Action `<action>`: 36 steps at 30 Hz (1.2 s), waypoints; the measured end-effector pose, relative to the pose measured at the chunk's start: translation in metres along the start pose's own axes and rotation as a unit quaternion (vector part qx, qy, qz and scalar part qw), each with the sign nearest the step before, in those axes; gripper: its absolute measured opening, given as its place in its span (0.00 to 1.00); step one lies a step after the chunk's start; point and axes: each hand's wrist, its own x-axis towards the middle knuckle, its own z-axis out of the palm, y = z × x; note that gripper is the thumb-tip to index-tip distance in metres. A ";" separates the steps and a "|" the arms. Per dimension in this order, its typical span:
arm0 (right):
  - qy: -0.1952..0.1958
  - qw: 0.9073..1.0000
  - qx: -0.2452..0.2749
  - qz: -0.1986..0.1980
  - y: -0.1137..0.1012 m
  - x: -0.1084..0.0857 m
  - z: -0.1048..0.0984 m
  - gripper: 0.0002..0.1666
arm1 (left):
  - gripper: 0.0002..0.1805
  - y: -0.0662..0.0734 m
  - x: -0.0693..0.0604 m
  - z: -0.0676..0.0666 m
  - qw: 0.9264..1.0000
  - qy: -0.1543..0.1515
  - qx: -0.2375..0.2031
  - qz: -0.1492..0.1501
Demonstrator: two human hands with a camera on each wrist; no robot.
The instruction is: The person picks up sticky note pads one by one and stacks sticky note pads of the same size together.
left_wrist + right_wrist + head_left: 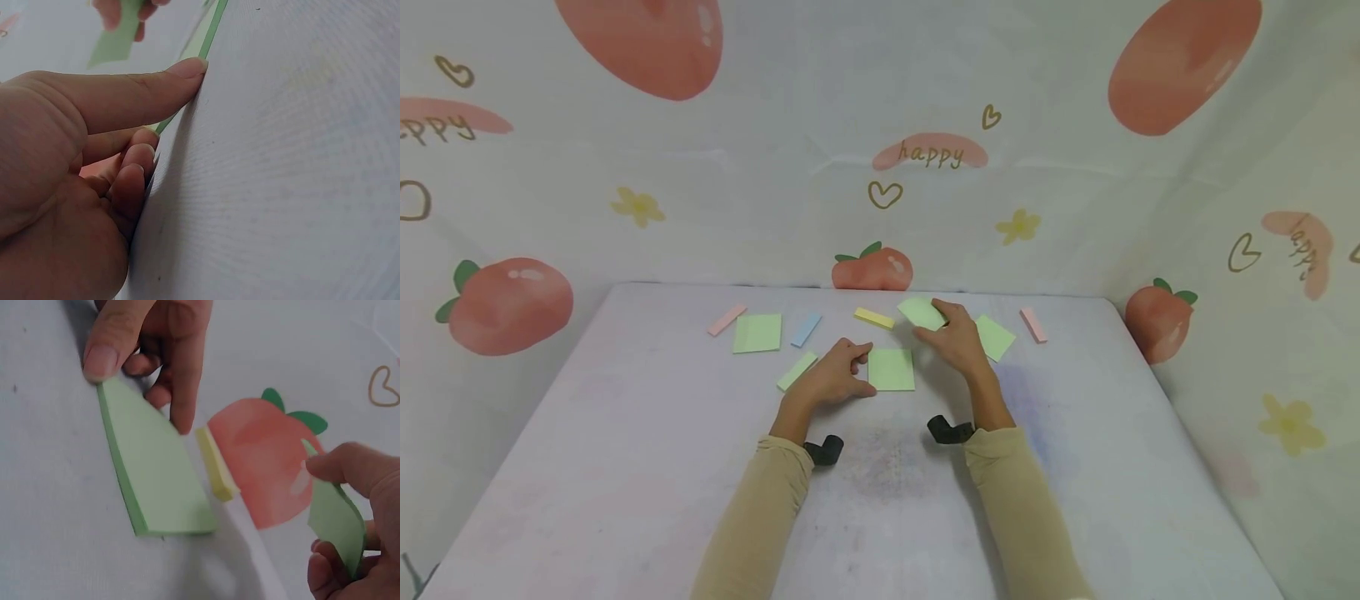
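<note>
A square pad of green sticky notes (pixel 892 371) lies on the table between the hands. My left hand (pixel 831 379) holds it along its left edge, with the thumb at the near corner and the index finger at the far one, seen closely in the left wrist view. The pad's thick side shows in the right wrist view. Above the table, to the right and behind that pad, my right hand (pixel 955 337) pinches a green sticky note (pixel 337 519) between thumb and fingers. The note is bent in a curve and apart from the pad.
Left of the hands lie another green pad (pixel 757 333), a blue strip pad (pixel 806 330), a pink strip pad (pixel 727 320) and a green strip pad (pixel 797 371). A yellow strip pad (pixel 874 317) lies behind; a tilted green square (pixel 996 337) and pink strip (pixel 1033 325) lie right.
</note>
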 end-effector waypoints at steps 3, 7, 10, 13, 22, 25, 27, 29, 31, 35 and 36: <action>-0.008 1.000 0.022 -0.002 -0.005 -0.007 -0.002 0.44 | 0.46 0.000 0.000 0.000 1.000 0.000 0.000 -0.002; -0.011 0.999 0.044 -0.007 -0.009 -0.017 -0.002 0.40 | 0.46 -0.001 0.001 0.000 1.000 0.001 0.001 0.000; -0.015 0.998 0.052 -0.021 -0.011 -0.022 0.000 0.36 | 0.46 0.000 0.000 0.000 1.000 0.002 0.001 0.003; -0.022 0.997 0.055 -0.042 -0.012 -0.024 0.002 0.31 | 0.45 0.000 -0.001 -0.001 1.000 0.005 0.001 0.003; -0.046 0.997 0.043 -0.054 -0.011 -0.028 0.005 0.30 | 0.45 0.002 -0.003 0.000 1.000 0.004 0.002 0.016; -0.072 0.995 0.046 -0.054 -0.008 -0.029 0.005 0.33 | 0.45 0.001 -0.002 0.000 1.000 0.004 0.006 0.016; -0.094 0.992 0.055 -0.056 -0.007 -0.029 0.005 0.35 | 0.45 0.001 -0.001 0.000 1.000 0.004 0.006 0.013; -0.116 0.990 0.061 -0.059 -0.004 -0.029 0.005 0.36 | 0.45 0.000 0.000 0.001 1.000 0.004 0.006 0.010; -0.134 0.987 0.062 -0.059 -0.002 -0.028 0.006 0.37 | 0.45 -0.001 0.001 0.001 1.000 0.004 0.005 0.007; -0.160 0.985 0.048 -0.050 0.001 -0.028 0.007 0.39 | 0.45 -0.002 0.001 0.002 1.000 0.004 0.006 0.005; -0.164 0.984 0.043 -0.048 0.002 -0.028 0.008 0.39 | 0.45 -0.002 0.000 0.001 1.000 0.005 0.006 0.003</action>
